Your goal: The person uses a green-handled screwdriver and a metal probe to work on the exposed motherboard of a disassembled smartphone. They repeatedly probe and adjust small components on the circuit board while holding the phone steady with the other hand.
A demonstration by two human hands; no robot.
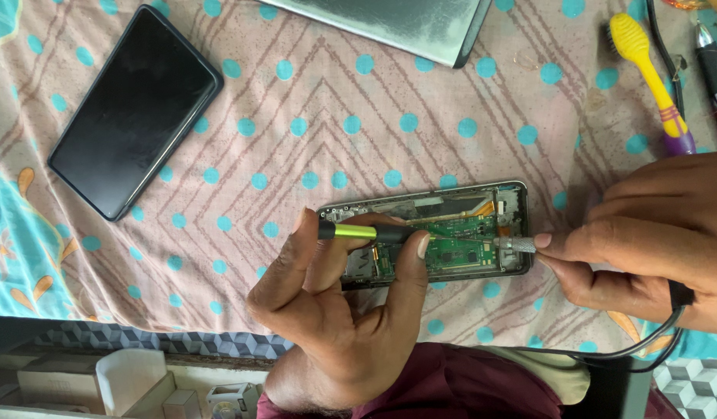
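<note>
Gripping green-tipped tool [366, 231] over opened phone [451, 233]

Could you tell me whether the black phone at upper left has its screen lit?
No, the black phone lies on the dotted cloth with a dark, blank screen.

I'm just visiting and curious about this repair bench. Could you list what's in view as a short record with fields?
Surface: patterned cloth with teal dots
Opened device: phone lying flat, back off, green circuit board exposed
Left hand: holds a black and yellow-green tool over the board
Right hand: pinches a knurled metal probe with a black cable, its thin tip reaching over the board
Other phone: black slab, upper left, screen dark
Top edge: grey metal case
Upper right: yellow toothbrush
</note>
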